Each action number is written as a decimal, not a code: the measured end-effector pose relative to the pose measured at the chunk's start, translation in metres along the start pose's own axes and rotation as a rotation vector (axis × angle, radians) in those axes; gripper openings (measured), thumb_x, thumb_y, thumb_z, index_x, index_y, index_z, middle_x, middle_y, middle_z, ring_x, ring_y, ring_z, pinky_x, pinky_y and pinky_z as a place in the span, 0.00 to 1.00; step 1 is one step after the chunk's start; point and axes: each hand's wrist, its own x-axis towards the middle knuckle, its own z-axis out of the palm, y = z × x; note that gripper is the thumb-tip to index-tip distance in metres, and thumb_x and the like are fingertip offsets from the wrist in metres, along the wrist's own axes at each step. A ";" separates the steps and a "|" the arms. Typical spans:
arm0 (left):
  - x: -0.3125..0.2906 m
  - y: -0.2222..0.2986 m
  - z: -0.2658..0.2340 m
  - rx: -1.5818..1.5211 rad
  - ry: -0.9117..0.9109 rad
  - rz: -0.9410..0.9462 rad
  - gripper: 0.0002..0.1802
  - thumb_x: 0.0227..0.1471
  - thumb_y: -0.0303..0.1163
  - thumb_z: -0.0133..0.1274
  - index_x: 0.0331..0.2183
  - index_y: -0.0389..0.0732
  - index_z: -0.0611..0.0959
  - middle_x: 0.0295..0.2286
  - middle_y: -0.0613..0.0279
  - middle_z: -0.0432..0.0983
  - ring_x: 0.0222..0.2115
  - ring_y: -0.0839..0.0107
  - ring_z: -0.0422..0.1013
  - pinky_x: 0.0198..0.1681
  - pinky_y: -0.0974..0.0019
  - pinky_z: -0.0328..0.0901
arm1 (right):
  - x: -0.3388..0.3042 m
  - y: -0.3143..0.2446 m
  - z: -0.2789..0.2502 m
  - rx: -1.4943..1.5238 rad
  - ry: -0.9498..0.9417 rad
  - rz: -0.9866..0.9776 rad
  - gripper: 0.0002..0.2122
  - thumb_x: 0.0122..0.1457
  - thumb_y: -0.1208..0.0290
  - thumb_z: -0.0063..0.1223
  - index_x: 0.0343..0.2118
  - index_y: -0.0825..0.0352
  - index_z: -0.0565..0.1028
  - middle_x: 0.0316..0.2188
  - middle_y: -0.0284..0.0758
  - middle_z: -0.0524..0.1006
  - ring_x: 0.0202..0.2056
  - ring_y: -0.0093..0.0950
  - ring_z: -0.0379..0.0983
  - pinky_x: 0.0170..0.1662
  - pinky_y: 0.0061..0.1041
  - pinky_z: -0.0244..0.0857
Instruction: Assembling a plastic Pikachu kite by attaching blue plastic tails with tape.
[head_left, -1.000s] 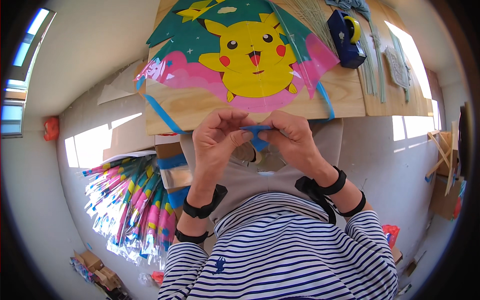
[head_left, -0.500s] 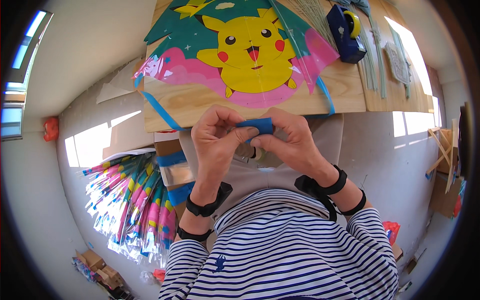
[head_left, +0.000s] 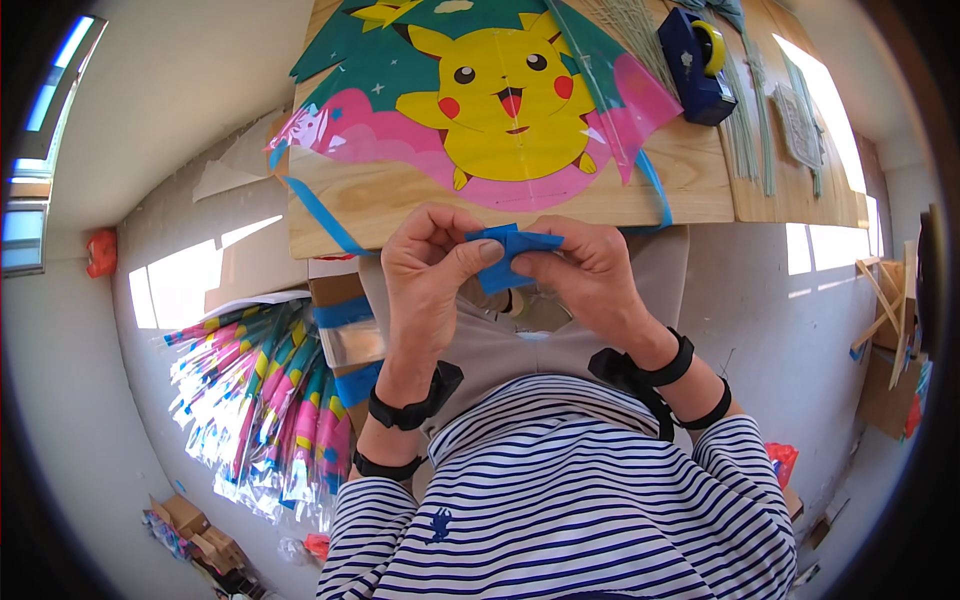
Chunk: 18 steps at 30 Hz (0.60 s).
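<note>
Left hand (head_left: 425,275) and right hand (head_left: 592,270) face each other over the person's lap (head_left: 560,355), each thumb pressed toward its fingers, both clamped on a folded blue strip (head_left: 500,276) between them; from where I stand I can't tell whether it is plastic or cloth. It sits just off the near edge of a wooden surface (head_left: 380,205). Counting from the strip, with twelve straight ahead, a kite sail (head_left: 510,140) lies at twelve, printed with a yellow cartoon creature (head_left: 518,150) on green and pink. Two blue ribbons (head_left: 330,220) run to the near edge, one between nine and ten, the other at two. Farther off, a dark blue tape dispenser (head_left: 690,95) with a yellow roll (head_left: 711,48) stands between one and two, while thin pale rods (head_left: 740,150) and a clear plastic box (head_left: 797,130) lie at about two. Over at eight, a fanned-out heap of plastic-wrapped packets (head_left: 265,400) catches the light, glossy pink, yellow and green.
</note>
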 end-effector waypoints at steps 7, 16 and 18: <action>0.000 0.001 -0.001 0.129 -0.003 0.064 0.13 0.48 0.16 0.63 0.38 0.35 0.81 0.31 0.65 0.79 0.32 0.80 0.74 0.37 0.76 0.69 | 0.001 0.004 0.003 -0.015 0.000 0.010 0.06 0.56 0.80 0.60 0.36 0.72 0.79 0.25 0.30 0.76 0.28 0.16 0.68 0.32 0.19 0.65; 0.001 0.000 -0.001 0.053 0.044 0.044 0.15 0.46 0.17 0.65 0.38 0.35 0.80 0.34 0.64 0.78 0.33 0.79 0.73 0.40 0.76 0.68 | 0.005 0.002 0.006 0.024 0.083 0.044 0.05 0.56 0.81 0.60 0.35 0.72 0.78 0.25 0.27 0.75 0.30 0.14 0.67 0.33 0.17 0.65; -0.001 -0.001 -0.006 0.084 0.066 0.049 0.15 0.47 0.17 0.65 0.38 0.35 0.81 0.34 0.64 0.78 0.33 0.78 0.73 0.40 0.76 0.68 | 0.007 -0.001 0.008 0.049 0.102 0.047 0.05 0.57 0.81 0.59 0.36 0.72 0.78 0.26 0.26 0.76 0.30 0.13 0.68 0.33 0.17 0.65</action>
